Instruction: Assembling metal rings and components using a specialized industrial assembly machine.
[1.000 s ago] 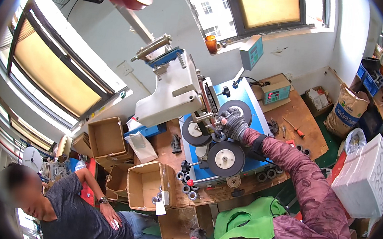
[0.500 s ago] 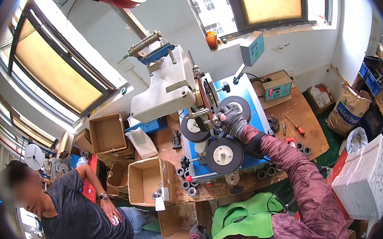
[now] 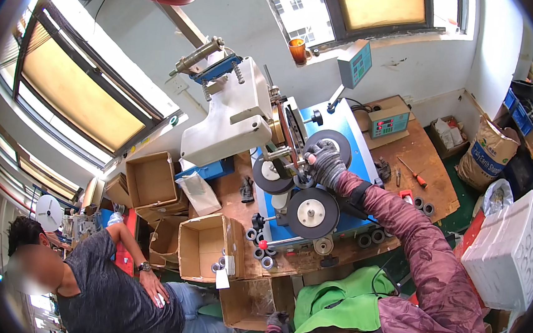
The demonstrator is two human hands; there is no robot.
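My right hand (image 3: 328, 165), in a grey glove with a bare fingertip showing, reaches onto a coil winding machine (image 3: 226, 126). Its fingers are closed beside the upright ring, among the black rollers (image 3: 309, 214); what they grip, if anything, is hidden. Close to my body, my left hand (image 3: 280, 321) rests by the right side of an open cardboard box (image 3: 243, 302). It is gloved too, and its fingers are too small and partly hidden to read. Several dark ring cores (image 3: 267, 262) lie on the wooden bench in front of the machine.
Another cardboard box (image 3: 200, 249) holds a few rings. A control box (image 3: 389, 125) and an orange-handled screwdriver (image 3: 420, 182) lie on the bench's right side. White foam boxes (image 3: 506, 260) stand at the right. A person in a dark shirt (image 3: 119, 292) is at the left.
The view has shifted slightly. My right hand stays at the ring, and my left hand stays by the box. The person at the left has turned their head and brought another hand into view.
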